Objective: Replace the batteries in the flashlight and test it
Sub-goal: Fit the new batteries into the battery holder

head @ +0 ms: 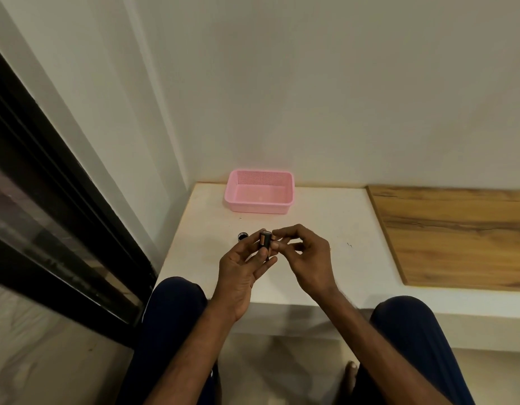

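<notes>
Now, going left to right. Dark window frame (48,159) far on the left, not part of the job. Next, white table (326,217), with a small black cap (242,236) sitting on it, just beside the left hand; probably the end cap of the flashlight, but too small to be sure. Pink basket (260,190) further back against the wall, looking bare inside.

Left hand (241,273) up above the table, fingers and thumb wrapped around a short dark tube with a copper-coloured band (265,242). Looks like a battery poking out of the flashlight body, or maybe just the battery pack; cannot tell which. Held upright, a little above the table, right in the middle.

Right hand (305,255) next, fingers (277,233) pinching at the top of that same tube, touching it. Other fingers curled in loosely. Wooden board (457,235) off to the right, well apart.

Probably the step of sliding a battery in or out. Best to hold the tube steady with the left, keep it straight up, and move slow with the right. Check the plus end first. Keep the cap close so it does not roll away.
</notes>
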